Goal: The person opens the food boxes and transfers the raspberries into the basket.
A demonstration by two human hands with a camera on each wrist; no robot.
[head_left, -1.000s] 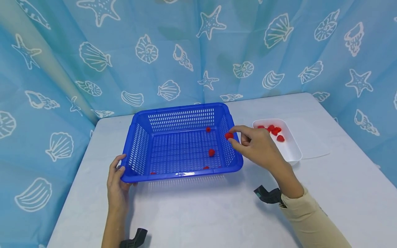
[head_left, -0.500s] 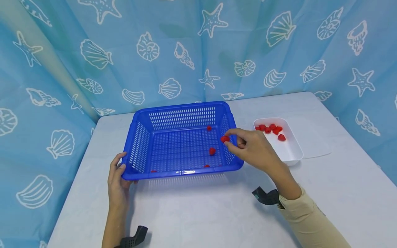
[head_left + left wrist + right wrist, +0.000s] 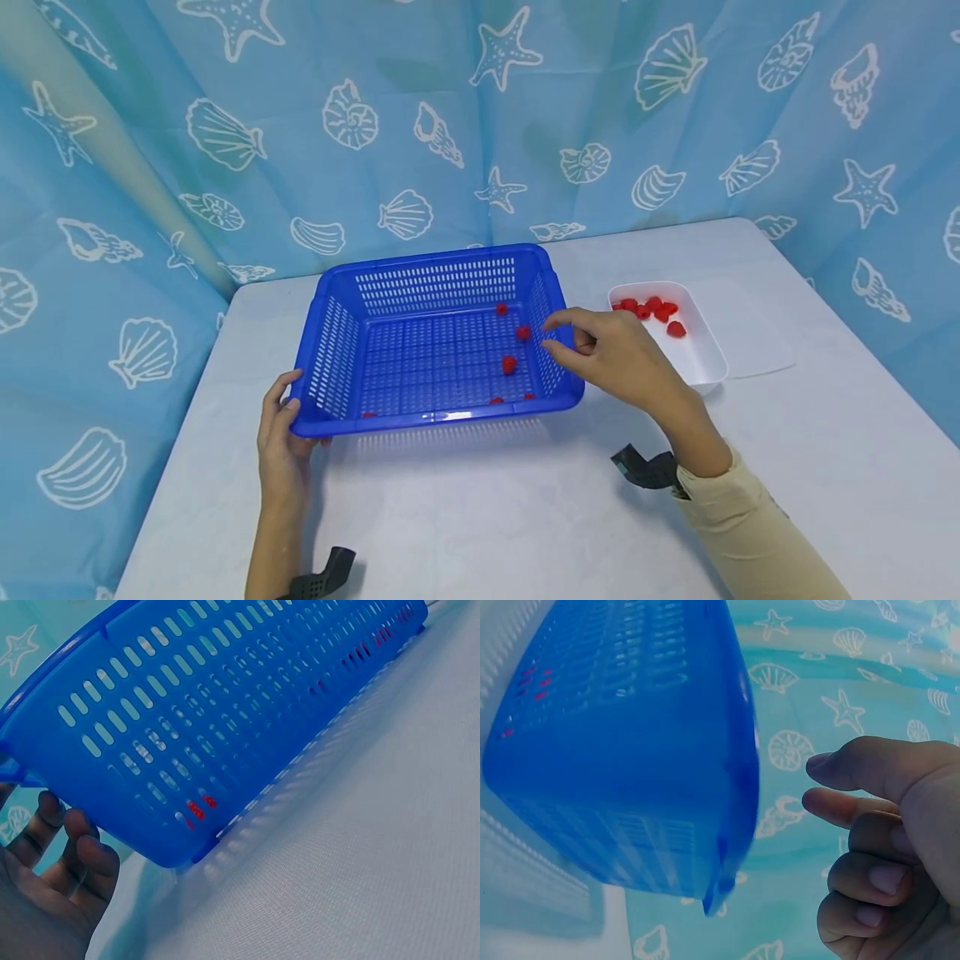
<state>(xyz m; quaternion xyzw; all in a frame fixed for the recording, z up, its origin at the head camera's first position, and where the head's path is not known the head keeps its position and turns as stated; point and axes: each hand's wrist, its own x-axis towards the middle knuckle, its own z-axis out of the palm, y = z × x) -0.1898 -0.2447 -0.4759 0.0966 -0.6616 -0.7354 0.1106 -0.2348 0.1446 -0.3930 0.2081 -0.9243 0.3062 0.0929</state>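
A blue perforated plastic basket [image 3: 390, 424] stands on the white table with several red raspberries on its floor. One raspberry [image 3: 522, 332] lies near its right wall. My left hand [image 3: 279, 450] grips the basket's front left corner; in the left wrist view its curled fingertips [image 3: 97, 856] are under the rim. Over the basket's right rim, my right hand [image 3: 618, 354] has its thumb and forefinger apart with nothing between them. Its other fingers are bent toward the palm in the right wrist view. A white plastic tub [image 3: 697, 362] behind it holds more raspberries [image 3: 654, 304].
Flat on the table right of the tub lies a thin clear sheet or lid [image 3: 757, 337]. A blue shell-patterned curtain [image 3: 450, 125] hangs behind the table and at its sides. Each wrist wears a black camera mount [image 3: 647, 469].
My right hand has moved slightly left over the basket and let go of the raspberry it pinched, which now lies in the basket. The left hand keeps its grip on the corner.
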